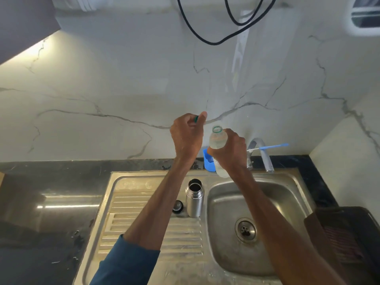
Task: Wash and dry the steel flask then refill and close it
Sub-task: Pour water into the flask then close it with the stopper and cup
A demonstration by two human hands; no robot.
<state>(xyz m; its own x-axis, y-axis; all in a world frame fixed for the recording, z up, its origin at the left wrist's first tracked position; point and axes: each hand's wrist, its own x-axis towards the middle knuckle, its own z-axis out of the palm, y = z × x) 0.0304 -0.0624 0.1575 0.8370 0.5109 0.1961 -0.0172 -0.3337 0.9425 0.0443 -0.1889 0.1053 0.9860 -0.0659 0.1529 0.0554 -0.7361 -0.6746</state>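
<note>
A dark stone surface (51,202) carries a steel sink (287,182) beneath a veined marble wall (123,79). The right hand (232,151) has its grip closed around a clear plastic bottle (217,140), open-mouthed; the left hand (188,134) pinches a green cap (196,118) just beside that mouth. Below both grips, the steel flask (194,199) stands upright and uncapped on the drainboard, its lid (177,206) beside it; no writing is legible.

Open flask (194,198) upright on drainboard (127,204)
</note>
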